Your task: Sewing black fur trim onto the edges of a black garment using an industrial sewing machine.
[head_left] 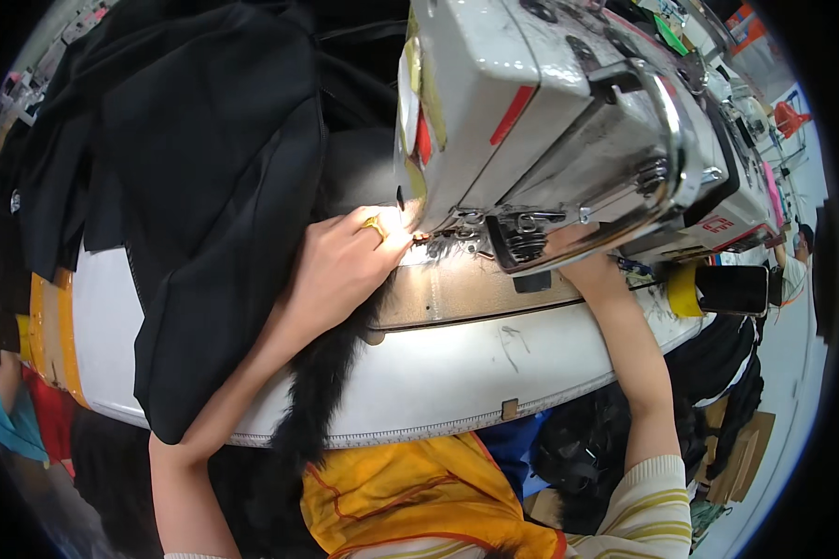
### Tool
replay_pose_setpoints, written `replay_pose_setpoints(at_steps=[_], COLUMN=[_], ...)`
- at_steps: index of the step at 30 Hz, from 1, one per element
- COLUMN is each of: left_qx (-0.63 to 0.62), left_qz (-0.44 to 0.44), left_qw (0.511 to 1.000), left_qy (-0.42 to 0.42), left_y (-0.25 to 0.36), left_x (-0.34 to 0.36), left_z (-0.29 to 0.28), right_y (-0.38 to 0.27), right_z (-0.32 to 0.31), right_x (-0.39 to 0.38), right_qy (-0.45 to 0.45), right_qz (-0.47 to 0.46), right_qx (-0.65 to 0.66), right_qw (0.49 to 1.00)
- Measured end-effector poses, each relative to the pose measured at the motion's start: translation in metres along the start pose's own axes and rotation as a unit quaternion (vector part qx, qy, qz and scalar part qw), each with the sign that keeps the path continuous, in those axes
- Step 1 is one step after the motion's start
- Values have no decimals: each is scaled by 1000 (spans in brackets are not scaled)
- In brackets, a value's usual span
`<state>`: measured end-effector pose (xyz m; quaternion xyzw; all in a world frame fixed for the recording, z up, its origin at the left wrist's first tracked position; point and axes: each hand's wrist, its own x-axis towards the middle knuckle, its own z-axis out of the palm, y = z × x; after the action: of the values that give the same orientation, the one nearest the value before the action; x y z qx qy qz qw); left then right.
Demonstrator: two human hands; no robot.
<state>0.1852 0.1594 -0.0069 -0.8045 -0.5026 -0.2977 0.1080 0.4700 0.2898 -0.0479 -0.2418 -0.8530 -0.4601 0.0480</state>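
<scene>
A white sewing machine [489,88] stands at the centre right, its lamp lighting the stitching area. My left hand [345,265], with a gold-coloured ring, is closed at the left of the presser area, its fingertips pinching the edge of a black fur strip [322,401]. The fur runs down under my wrist and over the table's front edge. A large black cloth garment [205,140] is heaped on the left and drapes over my left forearm. My right hand [587,261] reaches behind the chrome bar at the machine's front; its fingers are hidden there.
The white table [457,373] has a ruler tape along its curved front edge. A black phone-like object [732,289] stands by a yellow roll [685,289] at the right. An orange apron [401,494] covers my lap. Dark cloth [578,447] lies below the table, and a person [794,265] is far right.
</scene>
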Motion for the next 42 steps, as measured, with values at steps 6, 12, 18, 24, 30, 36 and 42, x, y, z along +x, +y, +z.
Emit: replay_pose_setpoints(at_steps=[6, 12, 18, 24, 30, 36, 42], left_qx=[21, -30, -65, 2, 22, 33, 50], left_qz=[-2, -54, -53, 28, -9, -9, -17], left_qw=[1000, 998, 996, 999, 999, 999, 997], left_qy=[-12, -15, 13, 35, -34, -33, -51], left_y=[0, 1, 0, 12, 13, 0, -2], left_x=[11, 5, -7, -4, 3, 2, 5], left_z=[0, -12, -16, -21, -5, 7, 7], right_y=[9, 18, 9, 15, 31, 26, 23], right_z=[-5, -35, -64, -61, -39, -31, -26], right_x=[27, 45, 56, 53, 37, 34, 38], right_qy=[78, 103, 169, 60, 82, 90, 97], right_qz=[84, 111, 56, 3, 12, 57, 85], right_qx=[177, 271, 291, 332, 295, 263, 293], right_qw=[978, 951, 940, 942, 952, 959, 947])
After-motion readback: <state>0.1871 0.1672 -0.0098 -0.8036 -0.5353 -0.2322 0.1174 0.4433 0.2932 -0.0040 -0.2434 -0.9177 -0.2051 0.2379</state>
